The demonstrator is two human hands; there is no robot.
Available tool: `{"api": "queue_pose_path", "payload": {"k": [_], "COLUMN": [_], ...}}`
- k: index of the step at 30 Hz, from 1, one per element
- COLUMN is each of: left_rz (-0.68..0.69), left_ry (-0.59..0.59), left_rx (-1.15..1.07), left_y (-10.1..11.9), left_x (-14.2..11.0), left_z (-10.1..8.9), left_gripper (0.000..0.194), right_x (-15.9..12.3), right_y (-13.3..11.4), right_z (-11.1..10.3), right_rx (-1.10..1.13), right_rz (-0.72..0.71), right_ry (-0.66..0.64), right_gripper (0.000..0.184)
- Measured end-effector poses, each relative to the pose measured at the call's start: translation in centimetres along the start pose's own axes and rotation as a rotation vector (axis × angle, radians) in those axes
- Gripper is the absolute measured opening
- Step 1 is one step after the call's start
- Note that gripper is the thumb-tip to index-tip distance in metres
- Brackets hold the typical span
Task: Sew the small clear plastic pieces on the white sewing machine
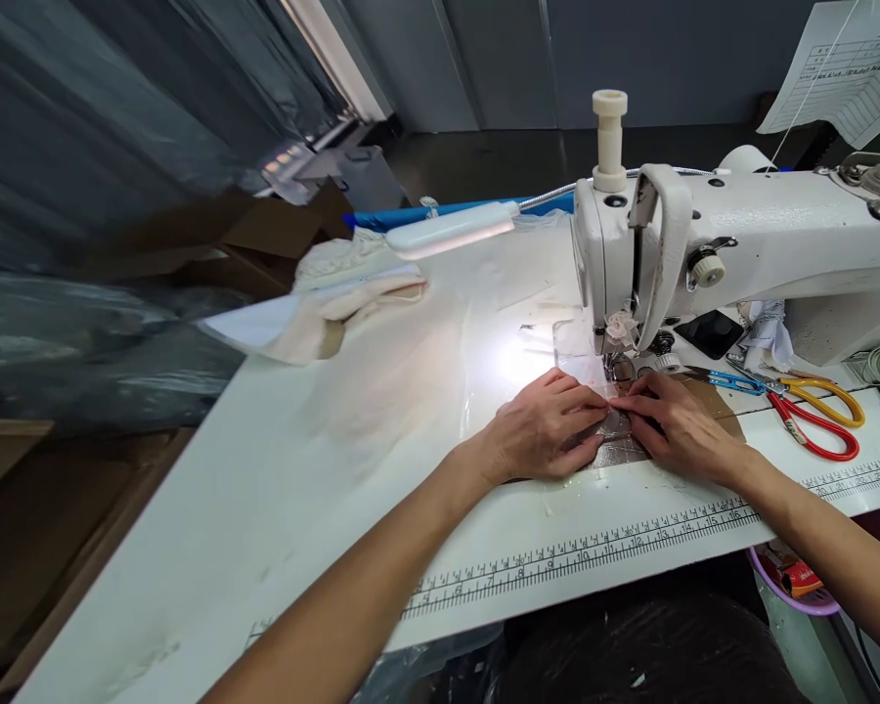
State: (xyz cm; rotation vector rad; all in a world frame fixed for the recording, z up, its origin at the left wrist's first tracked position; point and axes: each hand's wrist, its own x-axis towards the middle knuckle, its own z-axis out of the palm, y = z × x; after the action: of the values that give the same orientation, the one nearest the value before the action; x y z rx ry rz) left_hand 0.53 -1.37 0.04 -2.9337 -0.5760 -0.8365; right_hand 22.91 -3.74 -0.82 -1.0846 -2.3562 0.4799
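Observation:
A white sewing machine [763, 230] stands on the right of the table, its presser foot [617, 368] lowered close to my fingers. Directly in front of the foot, my left hand [553, 422] lies with bent fingers, thumb and fingertips drawn together. Facing it from the right, my right hand [675, 422] has thumb and index finger pinched close to the left fingertips. Whatever small, pale piece they hold is mostly hidden by the fingers. Beneath the hands is the shiny metal machine bed [616, 450].
Scissors with red handles [825, 440] and yellow-handled scissors [836, 396] lie right of my right hand. Pale cloth pieces [359, 303] lie at the table's far left edge. A lamp [451, 230] lights the bed. A printed ruler [587, 557] runs along the front edge.

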Motion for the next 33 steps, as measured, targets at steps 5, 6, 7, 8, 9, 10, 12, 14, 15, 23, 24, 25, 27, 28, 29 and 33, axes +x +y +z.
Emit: {"api": "queue_pose_path", "payload": {"k": [5,6,7,8,9,10,12,14,15,23,24,25,27,28,29,33], "left_rz": [-0.010,-0.013,-0.015,-0.016,-0.015,-0.013,-0.006,0.000,0.002,-0.014,-0.021,-0.025,-0.022,-0.019,-0.017,-0.026], "left_ry": [-0.021,-0.026,-0.031,-0.036,-0.039,-0.039,-0.038,-0.038,-0.038,-0.059,-0.067,-0.069,-0.061,-0.055,-0.052,-0.056], "left_rx": [-0.002,-0.005,-0.009,-0.011,-0.011,-0.006,0.009,0.025,0.030,0.042,0.043,0.042,0.042,0.042,0.042,0.039], "left_y": [0.01,0.01,0.01,0.01,0.01,0.02,0.03,0.05,0.06,0.26,0.29,0.33,0.40,0.43,0.47,0.59], "left_x": [-0.10,-0.12,-0.13,-0.14,-0.13,-0.13,-0.09,-0.05,-0.03,0.02,0.03,0.04,0.08,0.12,0.15,0.24], "left_z": [0.00,0.00,0.00,-0.01,-0.02,-0.03,-0.06,-0.07,-0.07,-0.11,-0.12,-0.12,-0.12,-0.13,-0.15,-0.22], "left_gripper": [0.019,0.019,0.019,0.019,0.019,0.019,0.019,0.018,0.018,0.018,0.019,0.019,0.019,0.020,0.019,0.019], "right_x": [-0.05,-0.06,-0.06,-0.06,-0.06,-0.05,-0.03,-0.01,0.00,-0.01,0.00,0.00,0.01,0.00,-0.01,-0.05], "right_y": [-0.02,-0.02,-0.01,0.00,0.02,0.04,0.10,0.14,0.15,0.18,0.20,0.22,0.23,0.22,0.22,0.20], "right_z": [0.01,-0.01,-0.04,-0.06,-0.08,-0.10,-0.11,-0.11,-0.10,0.03,0.04,0.05,0.05,0.05,0.06,0.14], "right_rx": [-0.033,-0.034,-0.033,-0.030,-0.027,-0.024,-0.022,-0.024,-0.027,-0.052,-0.055,-0.061,-0.086,-0.103,-0.123,-0.193], "right_rz": [0.001,0.003,0.004,0.002,-0.001,-0.007,-0.018,-0.023,-0.025,-0.046,-0.054,-0.064,-0.079,-0.084,-0.088,-0.112], "right_ry": [-0.014,-0.017,-0.017,-0.014,-0.009,-0.005,0.002,0.001,-0.001,0.017,0.022,0.025,0.023,0.021,0.018,0.010], "right_gripper": [0.035,0.036,0.036,0.036,0.035,0.035,0.034,0.033,0.032,0.032,0.032,0.031,0.031,0.031,0.031,0.032]}}
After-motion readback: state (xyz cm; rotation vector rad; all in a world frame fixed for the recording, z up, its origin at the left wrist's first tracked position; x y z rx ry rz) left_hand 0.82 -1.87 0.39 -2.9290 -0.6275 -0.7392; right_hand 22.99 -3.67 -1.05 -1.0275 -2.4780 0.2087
